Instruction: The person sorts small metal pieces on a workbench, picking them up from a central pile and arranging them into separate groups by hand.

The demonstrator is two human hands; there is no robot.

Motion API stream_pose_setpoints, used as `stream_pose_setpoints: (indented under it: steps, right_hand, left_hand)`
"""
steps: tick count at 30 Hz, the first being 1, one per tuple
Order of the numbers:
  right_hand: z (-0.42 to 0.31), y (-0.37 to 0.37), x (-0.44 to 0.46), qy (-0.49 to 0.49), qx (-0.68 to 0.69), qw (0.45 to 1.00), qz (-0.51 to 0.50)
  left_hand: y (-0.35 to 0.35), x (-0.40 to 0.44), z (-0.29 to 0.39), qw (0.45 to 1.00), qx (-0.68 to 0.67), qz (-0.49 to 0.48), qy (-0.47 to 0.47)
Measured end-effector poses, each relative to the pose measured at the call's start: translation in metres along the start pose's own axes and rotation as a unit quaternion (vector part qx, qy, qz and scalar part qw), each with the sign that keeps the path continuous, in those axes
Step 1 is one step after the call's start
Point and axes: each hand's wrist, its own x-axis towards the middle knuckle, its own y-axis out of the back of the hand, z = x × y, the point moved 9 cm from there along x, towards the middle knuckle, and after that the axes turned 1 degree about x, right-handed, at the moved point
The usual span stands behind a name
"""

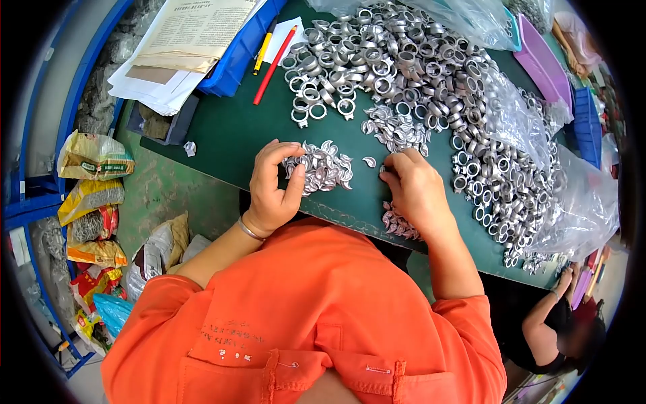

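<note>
Near the front edge of the green table [229,128], my left hand [274,185] curves around the left side of a pile of small silver leaf-shaped pieces [326,168], thumb and fingers apart. My right hand [414,185] is closed, fingertips pinched down on the table; whatever they hold is too hidden to make out. One loose leaf-shaped piece [369,161] lies just left of those fingertips. Behind my right hand is a second pile of such pieces [400,129], and a third small pile [398,223] sits at the table edge, partly under my right wrist.
A large heap of metal rings [404,57] spreads across the back and right. Clear plastic bags [572,202] lie at right. A red pencil [274,65], a yellow marker [264,48] and a blue bin [235,60] with papers are at back left. Another person's arm [542,323] shows at lower right.
</note>
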Motion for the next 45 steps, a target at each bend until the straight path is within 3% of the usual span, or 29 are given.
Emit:
stream_pose_setpoints:
  steps: [5,7,8,10,11,12,14,15,19,22,24,27,30,31,34,38,41,45]
  right_hand:
    - [-0.019,0.006,0.002,0.034,-0.038,0.999,0.015]
    - [-0.013,-0.01,0.007,-0.018,0.134,0.989,-0.055]
    - [-0.02,-0.013,0.009,-0.017,0.134,0.989,-0.056]
    - [-0.036,-0.016,0.012,-0.012,0.308,0.951,-0.029]
    - [-0.041,-0.01,0.015,0.064,0.217,0.974,0.009]
    - [-0.036,-0.009,0.017,0.064,0.217,0.974,0.01]
    - [-0.038,0.001,0.016,0.143,0.068,0.987,0.039]
    - [-0.03,-0.006,0.016,0.129,0.033,0.991,0.01]
    - [-0.025,-0.005,0.013,0.163,0.02,0.986,-0.008]
    - [-0.02,-0.01,0.009,0.114,0.08,0.987,-0.083]
    - [-0.016,-0.003,0.01,0.055,0.082,0.994,-0.042]
    - [-0.006,0.012,0.014,0.044,0.082,0.995,0.04]
    - [0.001,0.011,0.013,0.007,0.094,0.995,0.025]
    - [-0.007,0.01,0.01,0.055,0.066,0.995,0.047]
    - [-0.019,-0.006,0.004,0.068,-0.006,0.997,0.03]
    - [-0.014,-0.008,0.001,0.075,-0.002,0.997,0.027]
    - [0.002,0.002,0.001,0.004,0.082,0.997,-0.007]
    - [0.001,0.008,-0.004,0.028,0.054,0.998,0.016]
  left_hand:
    - [0.001,0.0,-0.001,1.0,-0.002,0.005,0.005]
    - [0.001,0.0,0.0,1.0,0.004,0.004,-0.003]
    - [0.0,0.0,0.0,1.0,0.004,0.005,-0.003]
    - [0.002,0.0,-0.002,1.0,-0.008,0.025,0.005]
    - [0.002,0.0,-0.002,1.0,-0.008,0.024,0.004]
    - [0.002,-0.001,-0.003,1.0,-0.014,0.026,0.005]
    - [0.003,-0.001,-0.004,0.999,-0.019,0.028,0.007]
    - [0.003,-0.001,-0.004,1.0,-0.015,0.027,0.004]
    - [0.002,-0.001,-0.003,0.999,-0.014,0.028,0.003]
    - [0.003,-0.001,-0.002,0.999,-0.018,0.031,0.002]
    - [0.002,-0.002,-0.003,0.999,-0.017,0.027,0.005]
    - [0.002,-0.001,-0.003,1.0,-0.015,0.015,0.008]
    - [0.001,-0.001,-0.001,1.0,-0.007,0.004,0.006]
    - [0.001,0.0,0.0,1.0,-0.005,0.004,0.0]
    - [0.0,-0.002,-0.001,1.0,-0.006,0.004,0.004]
    - [0.0,-0.001,-0.001,1.0,-0.007,0.002,0.003]
    - [0.002,-0.001,-0.004,1.0,-0.01,0.025,0.005]
    - [0.001,-0.001,-0.003,1.0,-0.007,0.022,0.003]
